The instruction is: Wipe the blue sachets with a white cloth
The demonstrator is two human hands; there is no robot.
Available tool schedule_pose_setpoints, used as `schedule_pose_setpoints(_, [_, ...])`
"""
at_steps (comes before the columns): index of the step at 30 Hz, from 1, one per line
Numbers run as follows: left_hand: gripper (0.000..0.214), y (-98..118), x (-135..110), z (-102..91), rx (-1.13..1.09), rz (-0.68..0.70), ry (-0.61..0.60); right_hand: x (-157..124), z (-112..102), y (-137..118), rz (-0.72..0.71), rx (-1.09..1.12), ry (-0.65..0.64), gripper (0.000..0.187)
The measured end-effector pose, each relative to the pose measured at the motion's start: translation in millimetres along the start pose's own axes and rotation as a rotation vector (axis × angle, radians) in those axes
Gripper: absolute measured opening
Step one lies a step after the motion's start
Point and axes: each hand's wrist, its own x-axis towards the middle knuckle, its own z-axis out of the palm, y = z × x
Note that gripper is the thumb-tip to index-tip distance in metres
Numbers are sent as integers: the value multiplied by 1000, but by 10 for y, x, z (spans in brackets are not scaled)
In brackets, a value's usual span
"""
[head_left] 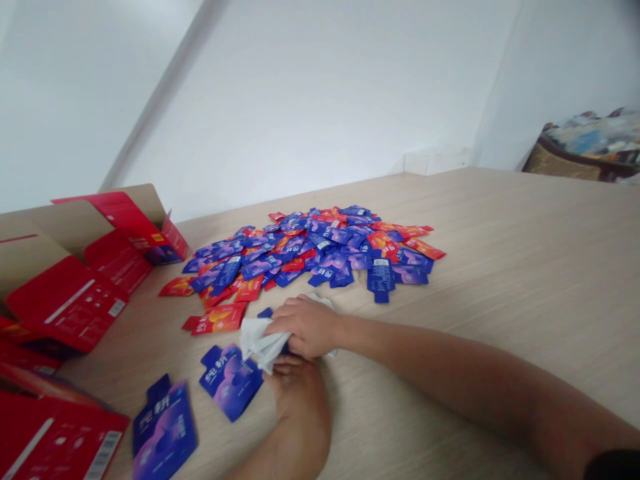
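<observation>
Both my hands meet near the front middle of the wooden table [525, 267]. My right hand [307, 325] is closed over a bunch of flat white-backed cards [257, 343], gripping them from above. My left hand [300, 393] is closed under the same bunch, its fingers mostly hidden. A blue printed card [230, 380] lies just left of the hands, and another blue card [165, 430] lies nearer the front edge. A big heap of blue and red cards [320, 250] is spread beyond the hands.
Opened red and brown cartons [75, 280] stand at the left edge of the table, with more red cartons [50, 433] at the front left. A white wall rises behind. A patterned cushion on a seat [590, 143] shows at the far right.
</observation>
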Motion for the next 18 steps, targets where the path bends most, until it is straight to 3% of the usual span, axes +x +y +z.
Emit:
schedule_pose_setpoints(3, [39,-3,-5,-53,-48,-44,-7,4,38,-6,-32,21,-70,35])
schedule_pose_setpoints(6, [38,-11,-19,-73,23,-21,49,4,61,26,33,11,-78,34])
schedule_pose_setpoints(12, [39,-8,-15,-5,107,49,42,-9,13,54,171,-52,8,37])
schedule_pose_setpoints(15, [40,2,-3,6,95,51,30,-12,-6,30,121,-19,65,39])
schedule_pose_setpoints(18, [39,2,-6,-23,39,26,6,-6,21,26,27,17,-14,37])
